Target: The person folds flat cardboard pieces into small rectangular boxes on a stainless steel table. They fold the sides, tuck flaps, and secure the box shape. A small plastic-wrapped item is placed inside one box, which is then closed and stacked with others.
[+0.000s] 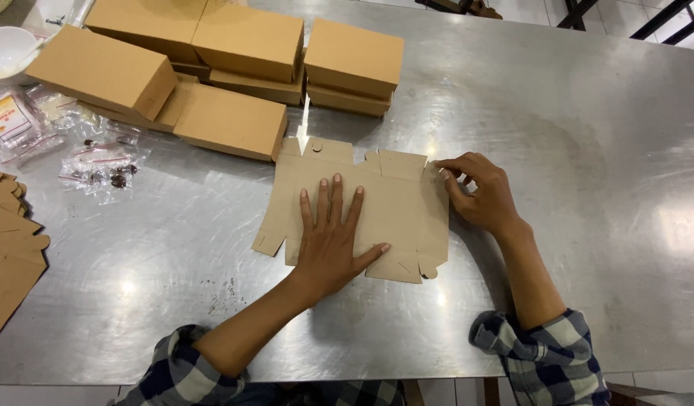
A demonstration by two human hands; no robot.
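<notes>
We see an unfolded brown cardboard box blank (396, 207) lying flat on the steel tabletop (557, 150), just in front of a cluster of assembled cardboard boxes (234, 68). Our left hand (330, 240) presses down on the middle of the blank, palm flat and fingers (336, 197) spread, gripping nothing. Our right hand (478, 194) sits at the blank's far right corner, its fingers curled and pinching the side flap (435, 218) there. Small clear plastic packets (98, 162) lie to the left, beside a stack of flat blanks (8, 256) at the tabletop's edge.
</notes>
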